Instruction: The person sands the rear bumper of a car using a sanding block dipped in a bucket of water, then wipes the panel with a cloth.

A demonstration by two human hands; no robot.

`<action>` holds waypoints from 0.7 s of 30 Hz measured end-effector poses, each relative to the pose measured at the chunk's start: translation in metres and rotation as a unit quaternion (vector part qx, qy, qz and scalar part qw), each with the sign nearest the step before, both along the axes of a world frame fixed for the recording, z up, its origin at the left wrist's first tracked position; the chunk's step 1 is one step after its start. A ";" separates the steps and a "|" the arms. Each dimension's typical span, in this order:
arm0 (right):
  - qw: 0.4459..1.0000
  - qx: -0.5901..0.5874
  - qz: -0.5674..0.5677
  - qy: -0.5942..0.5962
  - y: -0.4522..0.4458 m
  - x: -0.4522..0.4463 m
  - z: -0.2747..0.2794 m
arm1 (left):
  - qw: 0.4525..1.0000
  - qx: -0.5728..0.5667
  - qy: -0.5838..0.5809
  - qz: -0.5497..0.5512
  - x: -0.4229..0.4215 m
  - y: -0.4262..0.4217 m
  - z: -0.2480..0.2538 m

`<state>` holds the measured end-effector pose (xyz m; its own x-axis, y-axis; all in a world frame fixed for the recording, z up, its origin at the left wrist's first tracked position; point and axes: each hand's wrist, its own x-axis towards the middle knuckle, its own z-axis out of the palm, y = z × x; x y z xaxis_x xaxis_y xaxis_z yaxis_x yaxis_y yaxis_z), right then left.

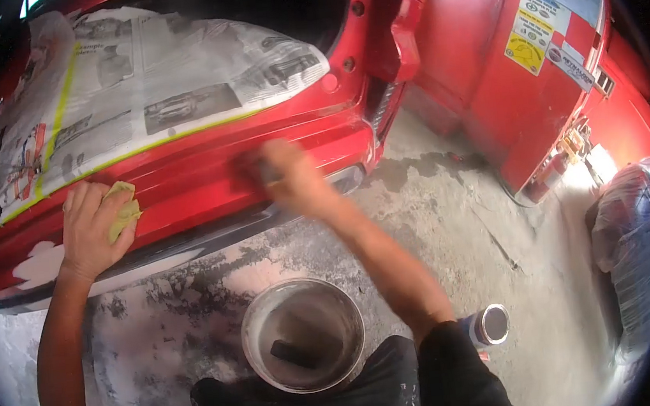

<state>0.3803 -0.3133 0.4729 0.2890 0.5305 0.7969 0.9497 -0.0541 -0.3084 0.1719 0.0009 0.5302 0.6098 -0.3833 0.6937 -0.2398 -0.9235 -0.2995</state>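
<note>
My left hand (91, 225) rests on the red car bumper (198, 188), its fingers curled over the upper ledge. Between its thumb and fingers sits a crumpled yellow cloth (126, 210). Further right, my right hand (291, 176) is blurred by motion and closed around a dark block (247, 170) against the bumper face; the block's exact kind is smeared. Newspaper (187, 67) edged with yellow-green masking tape (155, 146) covers the panel above. A round basin (300, 290) of cloudy water stands on the floor between my knees, with a dark block-shaped piece (296, 354) in it.
An open can (495, 324) stands beside my right arm. To the right are a red cabinet-like body with stickers (534, 30) and a plastic-wrapped bundle (635, 251). Pale filler patches (40, 266) mark the bumper's left end. The concrete floor (454, 245) is stained and wet in places.
</note>
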 end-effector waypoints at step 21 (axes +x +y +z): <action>0.983 -0.073 -0.135 0.096 -0.069 0.038 0.028 | 1.000 -0.003 0.004 -0.012 -0.001 0.006 -0.002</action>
<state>0.4183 -0.3828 0.5007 0.5734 0.5186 0.6342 0.8193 -0.3544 -0.4508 0.1706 0.0064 0.5277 0.6063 -0.3943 0.6906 -0.2654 -0.9189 -0.2917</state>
